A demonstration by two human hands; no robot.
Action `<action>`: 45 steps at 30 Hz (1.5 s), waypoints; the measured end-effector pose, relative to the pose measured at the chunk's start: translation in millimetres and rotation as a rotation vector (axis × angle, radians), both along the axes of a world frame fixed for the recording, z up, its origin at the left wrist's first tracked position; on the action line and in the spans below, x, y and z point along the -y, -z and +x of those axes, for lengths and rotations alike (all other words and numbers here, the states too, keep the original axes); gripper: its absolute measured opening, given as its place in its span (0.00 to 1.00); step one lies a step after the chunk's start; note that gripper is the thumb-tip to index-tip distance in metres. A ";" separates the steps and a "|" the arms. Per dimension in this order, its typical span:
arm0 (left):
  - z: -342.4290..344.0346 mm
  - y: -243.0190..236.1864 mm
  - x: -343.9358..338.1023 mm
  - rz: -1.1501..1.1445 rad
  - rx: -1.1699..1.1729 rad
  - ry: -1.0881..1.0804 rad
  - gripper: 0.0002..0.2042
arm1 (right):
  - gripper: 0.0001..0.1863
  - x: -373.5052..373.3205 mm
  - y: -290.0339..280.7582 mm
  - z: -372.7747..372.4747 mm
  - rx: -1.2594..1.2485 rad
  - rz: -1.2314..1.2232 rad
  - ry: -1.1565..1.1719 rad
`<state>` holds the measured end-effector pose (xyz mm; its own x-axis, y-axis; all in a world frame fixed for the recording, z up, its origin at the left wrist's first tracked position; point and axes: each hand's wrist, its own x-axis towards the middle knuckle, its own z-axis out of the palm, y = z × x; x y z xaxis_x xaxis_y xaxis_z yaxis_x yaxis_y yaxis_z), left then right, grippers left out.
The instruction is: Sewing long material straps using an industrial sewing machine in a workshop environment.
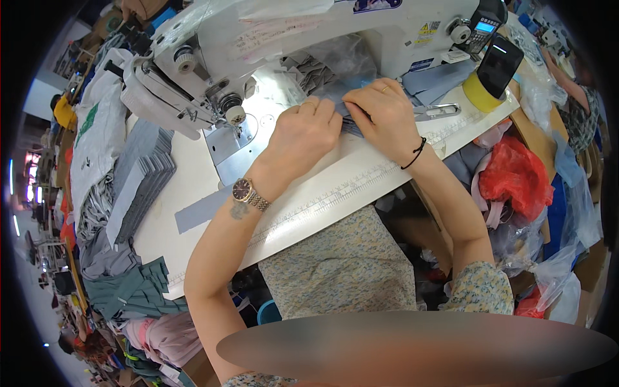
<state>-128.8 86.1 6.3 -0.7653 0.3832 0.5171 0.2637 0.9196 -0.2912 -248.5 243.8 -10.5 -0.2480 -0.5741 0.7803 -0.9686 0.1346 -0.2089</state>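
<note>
Both my hands are close together over the white sewing table, to the right of the needle. My left hand [306,134], below a wristwatch, is closed with its fingers curled on grey fabric [350,126]; its fingertips are partly hidden. Thumb and fingers of my right hand [385,115] pinch the same fabric from the other side. The white sewing machine [290,27] stands over the table, its needle area [237,126] lit. Under my left forearm lies a flat grey fabric strip [201,209].
Stacked grey fabric pieces [143,187] lie left of the machine, with green fabric [129,289] below. At the right are metal thread snips [438,111], a yellow tape roll [480,97] with a phone [501,61] leaning on it, and a red plastic bag [516,180].
</note>
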 end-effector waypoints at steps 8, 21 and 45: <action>18.4 1.4 3.9 0.115 0.011 0.046 0.04 | 0.03 -0.1 2.5 -1.4 -0.055 0.039 -0.027; 41.0 7.4 1.7 0.197 -0.060 0.017 0.08 | 0.09 -2.2 0.9 -1.3 -0.085 0.136 -0.116; 122.1 9.4 88.5 0.299 0.017 -0.225 0.08 | 0.21 91.3 1.8 57.0 -0.175 0.465 -0.579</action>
<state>-6.7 -2.4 -3.1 -0.8227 0.0388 0.5671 0.0482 0.9988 0.0016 -191.5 152.5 -12.3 0.2976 -0.8543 0.4262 -0.9252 -0.3681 -0.0918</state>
